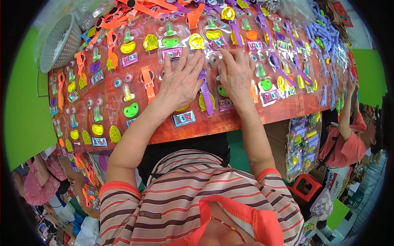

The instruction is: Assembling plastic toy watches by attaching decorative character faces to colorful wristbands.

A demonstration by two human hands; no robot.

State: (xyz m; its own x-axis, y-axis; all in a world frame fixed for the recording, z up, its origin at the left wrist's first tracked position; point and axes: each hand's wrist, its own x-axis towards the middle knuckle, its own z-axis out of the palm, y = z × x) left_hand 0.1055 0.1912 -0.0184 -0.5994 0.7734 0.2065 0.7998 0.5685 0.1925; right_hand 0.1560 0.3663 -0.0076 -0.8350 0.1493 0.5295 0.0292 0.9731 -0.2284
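Note:
Clear plastic blister trays cover the red-brown table (213, 126), their pockets filled with small toys. My left hand (180, 84) lies flat with its fingers apart on a tray in the middle. Just to its right is a purple toy watch (208, 98), beside a yellow piece. My right hand (239, 74) is bent over the neighbouring tray, fingers curled down; what they hold, if anything, is hidden. Under it a green pacifier (222, 90) partly shows. An orange toy watch (147, 82) lies left of my left hand, and a small blue packet (184, 118) is below it.
Loose orange watches (141, 7) are heaped at the far edge. A pale perforated basket (61, 43) stands far left. Lilac pieces (324, 35) pile up at far right, where another person (349, 133) works. A red stool (305, 186) stands at lower right.

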